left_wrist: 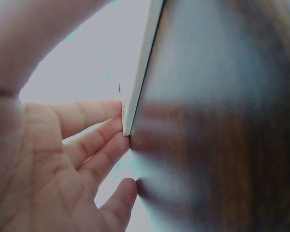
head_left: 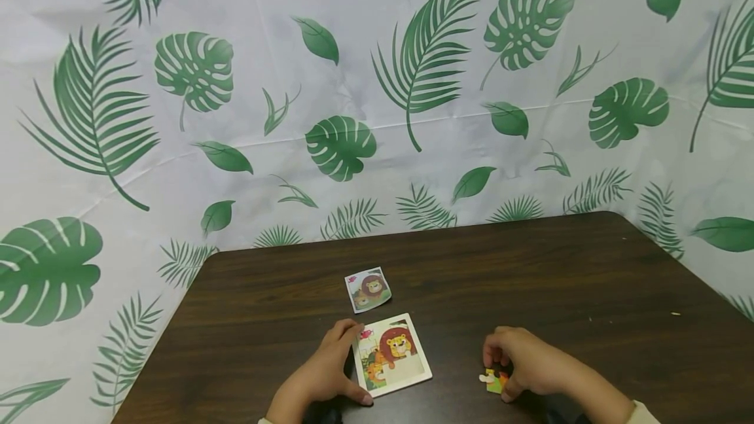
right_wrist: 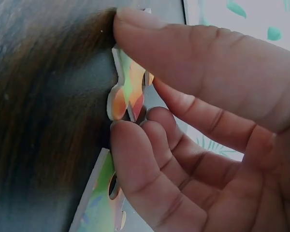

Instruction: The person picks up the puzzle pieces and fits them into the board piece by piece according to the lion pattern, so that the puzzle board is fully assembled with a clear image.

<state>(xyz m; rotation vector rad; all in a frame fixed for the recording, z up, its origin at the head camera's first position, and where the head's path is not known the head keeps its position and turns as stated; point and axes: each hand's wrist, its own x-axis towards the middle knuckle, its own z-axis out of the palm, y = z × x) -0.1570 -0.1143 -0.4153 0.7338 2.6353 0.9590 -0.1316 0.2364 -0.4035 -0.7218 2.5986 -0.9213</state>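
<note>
A square wooden puzzle tray (head_left: 406,381) with a lion picture lies on the table, its lower right part a bare pale area. My left hand (head_left: 330,362) holds the tray's left side, fingers at the upper corner and thumb at the lower one. In the left wrist view, several fingertips (left_wrist: 118,108) meet the tray's edge (left_wrist: 137,82). To the right of the tray, my right hand (head_left: 527,362) pinches a colourful puzzle piece (right_wrist: 128,79) between thumb and forefinger, low over the table. A second green and blue piece (right_wrist: 99,198) shows beside the forefinger, partly hidden by it.
Behind the tray lies a small picture card (head_left: 368,290) with the same lion scene. The dark wooden table (head_left: 530,273) reaches back to a white cloth (head_left: 365,77) printed with green leaves. A tiny pale scrap (head_left: 675,313) lies at the right.
</note>
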